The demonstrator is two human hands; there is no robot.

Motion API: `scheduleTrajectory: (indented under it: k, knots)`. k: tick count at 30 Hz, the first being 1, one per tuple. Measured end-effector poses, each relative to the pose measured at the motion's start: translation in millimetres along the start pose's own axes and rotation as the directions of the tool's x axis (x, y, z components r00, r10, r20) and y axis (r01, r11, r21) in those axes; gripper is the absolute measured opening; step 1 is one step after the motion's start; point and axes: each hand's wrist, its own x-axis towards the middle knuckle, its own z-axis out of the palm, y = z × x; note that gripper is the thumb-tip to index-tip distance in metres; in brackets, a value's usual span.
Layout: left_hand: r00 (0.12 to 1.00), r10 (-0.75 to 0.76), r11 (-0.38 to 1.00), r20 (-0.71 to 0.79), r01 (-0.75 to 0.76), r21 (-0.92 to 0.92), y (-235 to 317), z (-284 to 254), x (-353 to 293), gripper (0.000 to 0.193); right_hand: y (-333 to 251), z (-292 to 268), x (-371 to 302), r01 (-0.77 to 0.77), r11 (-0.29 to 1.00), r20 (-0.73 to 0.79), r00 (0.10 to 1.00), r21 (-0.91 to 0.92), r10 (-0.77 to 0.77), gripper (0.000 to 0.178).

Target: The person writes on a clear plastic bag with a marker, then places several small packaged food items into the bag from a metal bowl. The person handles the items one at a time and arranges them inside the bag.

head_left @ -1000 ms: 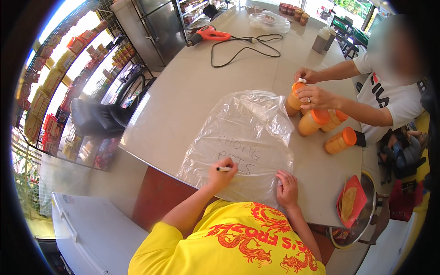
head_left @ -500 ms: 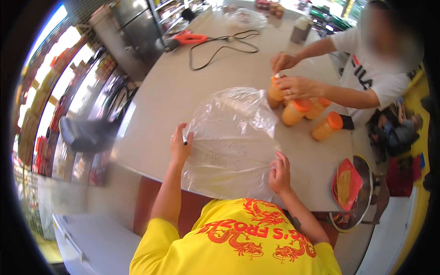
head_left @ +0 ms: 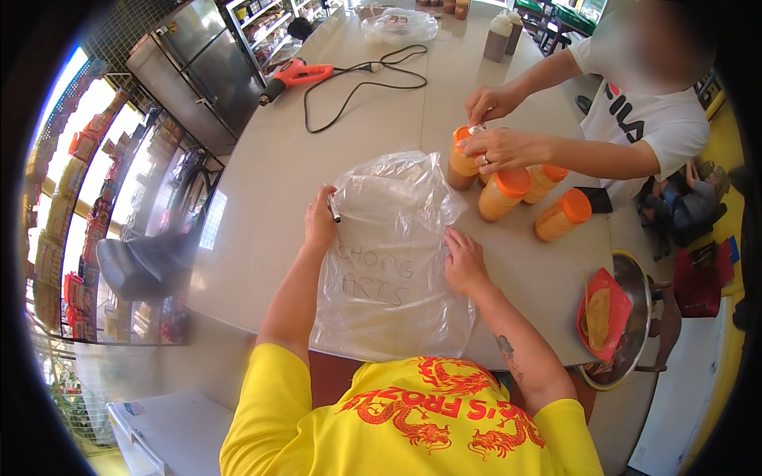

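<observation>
A clear plastic bag (head_left: 389, 254) with dark handwriting lies spread on the table in front of me, its far end crumpled. My left hand (head_left: 321, 218) is at the bag's left edge, fingers closed around a black-and-white marker pen (head_left: 333, 209) whose dark end points toward me. At the opposite edge, my right hand (head_left: 464, 258) has its fingers bent onto the plastic and grips it. Just beyond the bag, a co-worker's hands (head_left: 500, 131) work at the top of an orange-lidded jar (head_left: 463, 168).
More orange-lidded jars (head_left: 504, 194) stand at the right. A red heat gun (head_left: 298, 77) with a looped black cord lies far left. Sauce bottles (head_left: 500, 36) and another plastic bag (head_left: 401, 25) are at the back. A red tray (head_left: 605, 317) rests over a metal bowl (head_left: 635, 285) beside the table.
Both my hands have moved farther along the bag's edges, away from me. The plastic lies flatter and its writing shows more plainly. The co-worker's hands stay at the jar.
</observation>
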Motion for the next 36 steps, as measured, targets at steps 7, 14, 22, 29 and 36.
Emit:
scheduleTrajectory:
  k: [7,14,22,29,36]
  knots:
    - [0.968,0.116,0.993,-0.223,-0.115,0.017,-8,2,28,0.034,-4,-6,35,0.149,0.988,-0.208,0.966,-0.039,-0.154,0.055]
    - [0.957,0.15,0.988,-0.247,-0.152,0.011,-8,-12,32,0.029,-27,-21,13,0.201,0.972,-0.258,0.939,-0.12,-0.226,0.052]
    - [0.956,0.117,0.987,-0.268,-0.142,-0.076,-11,-48,-83,0.039,-46,-29,-71,0.338,0.931,-0.053,0.941,0.138,-0.334,0.042]
    - [0.992,0.055,0.998,-0.118,-0.055,0.004,-33,-68,-178,0.044,-36,-29,-113,0.317,0.935,0.159,0.927,0.155,-0.341,0.032]
    - [0.989,0.08,0.995,-0.123,-0.087,-0.047,-63,-76,-197,0.047,-19,-28,-132,0.35,0.924,0.153,0.916,0.153,-0.372,0.028]
